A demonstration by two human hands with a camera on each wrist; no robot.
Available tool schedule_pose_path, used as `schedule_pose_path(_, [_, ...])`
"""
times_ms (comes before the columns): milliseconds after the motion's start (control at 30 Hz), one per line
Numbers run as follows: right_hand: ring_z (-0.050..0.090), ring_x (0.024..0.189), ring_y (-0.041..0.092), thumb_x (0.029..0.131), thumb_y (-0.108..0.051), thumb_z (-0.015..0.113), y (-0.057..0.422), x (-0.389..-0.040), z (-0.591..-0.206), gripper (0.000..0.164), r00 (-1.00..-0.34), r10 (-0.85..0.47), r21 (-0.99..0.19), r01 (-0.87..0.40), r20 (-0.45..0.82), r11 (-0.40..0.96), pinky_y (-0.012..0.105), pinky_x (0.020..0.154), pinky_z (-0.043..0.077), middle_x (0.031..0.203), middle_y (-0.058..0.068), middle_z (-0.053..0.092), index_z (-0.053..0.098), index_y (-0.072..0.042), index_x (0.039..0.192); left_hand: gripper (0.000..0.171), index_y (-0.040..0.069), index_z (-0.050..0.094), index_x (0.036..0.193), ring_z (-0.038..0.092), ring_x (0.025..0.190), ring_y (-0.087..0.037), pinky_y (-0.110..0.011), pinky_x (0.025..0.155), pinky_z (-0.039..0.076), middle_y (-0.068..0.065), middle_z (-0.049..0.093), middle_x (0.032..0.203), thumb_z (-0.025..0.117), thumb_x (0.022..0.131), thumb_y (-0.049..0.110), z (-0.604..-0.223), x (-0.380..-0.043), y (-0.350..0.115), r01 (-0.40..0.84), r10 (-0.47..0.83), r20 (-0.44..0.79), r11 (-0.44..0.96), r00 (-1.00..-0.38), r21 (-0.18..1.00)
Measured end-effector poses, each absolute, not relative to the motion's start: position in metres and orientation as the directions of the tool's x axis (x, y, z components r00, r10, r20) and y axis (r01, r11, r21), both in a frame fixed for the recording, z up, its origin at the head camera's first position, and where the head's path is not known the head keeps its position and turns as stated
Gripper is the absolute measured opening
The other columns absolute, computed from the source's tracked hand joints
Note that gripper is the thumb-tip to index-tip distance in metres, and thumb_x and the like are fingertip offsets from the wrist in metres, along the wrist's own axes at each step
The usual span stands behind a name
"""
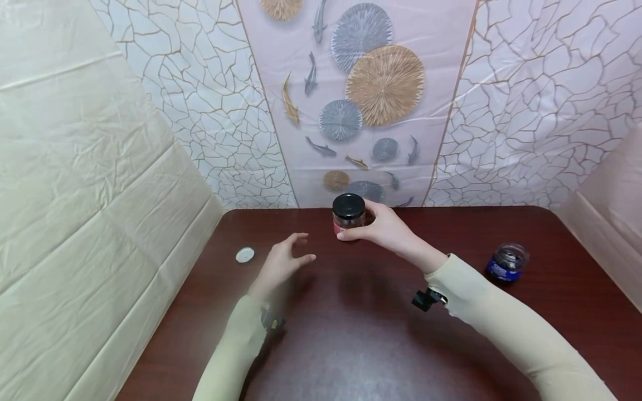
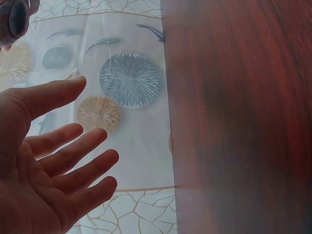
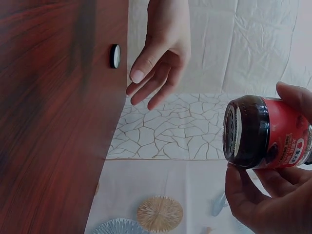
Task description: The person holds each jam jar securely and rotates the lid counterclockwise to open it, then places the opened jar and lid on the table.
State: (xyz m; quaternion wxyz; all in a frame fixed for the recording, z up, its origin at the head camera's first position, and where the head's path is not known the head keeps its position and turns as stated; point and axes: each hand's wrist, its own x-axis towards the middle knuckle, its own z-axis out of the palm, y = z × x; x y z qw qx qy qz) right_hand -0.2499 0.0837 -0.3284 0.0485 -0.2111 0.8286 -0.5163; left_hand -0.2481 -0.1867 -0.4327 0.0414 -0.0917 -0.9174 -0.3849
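Observation:
My right hand [image 1: 388,225] grips a glass jar [image 1: 348,225] with a black lid [image 1: 349,205] and a red label, raised over the far part of the table. In the right wrist view the thumb and fingers clasp the jar [image 3: 282,131] from opposite sides, its dark base facing the table. To its left, my left hand [image 1: 281,264] hovers with thumb and fingers spread and nothing between them. The left wrist view shows that palm [image 2: 34,195] bare, with part of the jar [image 2: 17,19] at the upper corner.
A loose lid [image 1: 244,255], white inside and dark-rimmed, lies on the dark red table [image 1: 351,345] at left. Over at the right stands a lidless glass jar [image 1: 507,262] with a blue label and dark contents. A patterned cloth [image 1: 311,167] hangs behind the table.

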Motion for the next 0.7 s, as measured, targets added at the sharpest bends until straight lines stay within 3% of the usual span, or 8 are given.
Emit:
schedule_pose_path(300, [0.064,0.104,0.022,0.075,-0.035,0.090,0.096,-0.246,-0.331,0.065,-0.911,-0.385,-0.892,-0.293,0.150,0.345,0.041,0.094,0.047,0.111,0.005,0.071,0.063,-0.018,0.131,0.056,0.014,0.058,0.138,0.063,0.114,-0.035,-0.048,0.092,0.051,-0.012,0.067,0.128,0.080,0.088,0.030,-0.433,-0.245,-0.184,0.222,0.147,0.167,0.677,-0.975,0.702])
schedule_pose_path(700, [0.065,0.101,0.021,0.074,-0.037,0.090,0.104,-0.241,-0.340,0.060,-0.911,-0.385,-0.899,-0.287,0.149,0.331,0.042,0.090,0.049,0.111,0.003,0.070,0.065,-0.024,0.127,0.056,0.014,0.058,0.138,0.062,0.116,-0.036,-0.049,0.092,0.051,-0.013,0.067,0.128,0.079,0.089,0.031,-0.433,-0.244,-0.184,0.228,0.159,0.163,0.677,-0.974,0.700])
